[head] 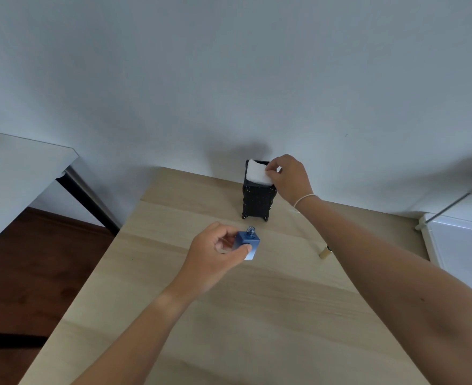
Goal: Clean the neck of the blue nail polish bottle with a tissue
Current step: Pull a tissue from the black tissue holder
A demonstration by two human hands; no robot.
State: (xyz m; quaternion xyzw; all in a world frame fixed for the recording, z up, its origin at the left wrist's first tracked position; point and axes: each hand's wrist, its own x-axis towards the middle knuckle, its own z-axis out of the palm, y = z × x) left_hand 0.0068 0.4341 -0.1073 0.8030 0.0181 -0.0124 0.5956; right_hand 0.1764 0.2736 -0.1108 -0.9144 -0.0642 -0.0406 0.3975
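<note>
The blue nail polish bottle (248, 244) is square, with its cap off and the threaded neck bare at the top. My left hand (215, 254) grips it between thumb and fingers, just above the wooden table (229, 315). Behind it stands a black tissue holder (257, 200) on small ball feet. A white tissue (257, 174) sticks out of its top. My right hand (290, 176) reaches over the holder and pinches the tissue's right edge.
A gold cylindrical cap (326, 251) lies on the table right of the bottle. A white desk (15, 173) with a black leg stands to the left, a white unit (462, 245) to the right. The wall is close behind the holder.
</note>
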